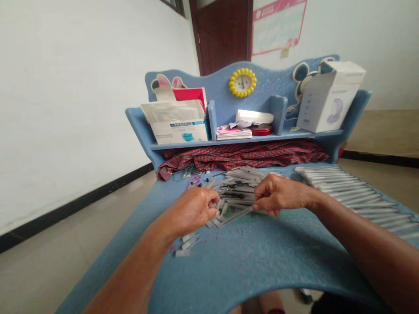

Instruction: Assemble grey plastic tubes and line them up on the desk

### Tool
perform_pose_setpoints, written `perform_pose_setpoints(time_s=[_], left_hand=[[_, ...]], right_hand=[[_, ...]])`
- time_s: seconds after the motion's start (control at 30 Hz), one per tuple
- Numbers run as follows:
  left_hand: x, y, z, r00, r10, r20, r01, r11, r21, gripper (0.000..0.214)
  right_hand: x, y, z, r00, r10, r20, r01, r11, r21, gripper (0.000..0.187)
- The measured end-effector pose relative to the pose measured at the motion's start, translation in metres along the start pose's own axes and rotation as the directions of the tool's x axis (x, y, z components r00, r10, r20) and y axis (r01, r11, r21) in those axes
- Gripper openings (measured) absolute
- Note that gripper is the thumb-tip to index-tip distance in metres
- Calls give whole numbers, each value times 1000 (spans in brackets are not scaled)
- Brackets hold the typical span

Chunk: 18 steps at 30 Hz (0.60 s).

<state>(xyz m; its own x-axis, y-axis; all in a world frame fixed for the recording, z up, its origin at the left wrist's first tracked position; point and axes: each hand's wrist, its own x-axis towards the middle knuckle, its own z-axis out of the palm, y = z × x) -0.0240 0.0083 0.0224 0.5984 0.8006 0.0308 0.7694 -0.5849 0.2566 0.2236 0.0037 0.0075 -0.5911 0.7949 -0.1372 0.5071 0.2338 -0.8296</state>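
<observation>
My right hand (278,195) pinches the end of a slim translucent tube (236,216) that looks like a pen barrel. The tube slants down and left, low over the desk. My left hand (195,210) is closed with thumb and fingers together; what it holds, if anything, is hidden. Between and behind both hands lies a loose pile of similar pale tubes (244,175), with thin black pieces (234,192) among them. Several short clear pieces (187,245) rest on the desk beside my left wrist.
A long row of pale tubes (356,194) covers the right side of the blue desk (248,261). Bunched checked cloth (242,157) lies under the shelf. Above it are a mask box (178,131), a red tin (261,130) and a white carton (322,102).
</observation>
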Motion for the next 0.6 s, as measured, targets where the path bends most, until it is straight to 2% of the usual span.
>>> perform_pose_setpoints(time_s=[0.1,0.3,0.43,0.6], left_hand=[[0,1,3,997,6,70,-10,999,49,8],[2,2,14,993,86,79,-95,988,119,11],[2,0,17,993,68,93,-87,973,213,13],[4,1,19,992,63,108,-88,965,249,14]], right_hand=[[-3,-3,-2,1000,-1,8,1,1000,-11,25],[-5,-1,-5,999,34,-25,-34,999,-3,27],[-7,-1,-7,997,59,-46,-59,998,1,27],[-7,-1,-7,996,68,-57,-69,997,-20,28]])
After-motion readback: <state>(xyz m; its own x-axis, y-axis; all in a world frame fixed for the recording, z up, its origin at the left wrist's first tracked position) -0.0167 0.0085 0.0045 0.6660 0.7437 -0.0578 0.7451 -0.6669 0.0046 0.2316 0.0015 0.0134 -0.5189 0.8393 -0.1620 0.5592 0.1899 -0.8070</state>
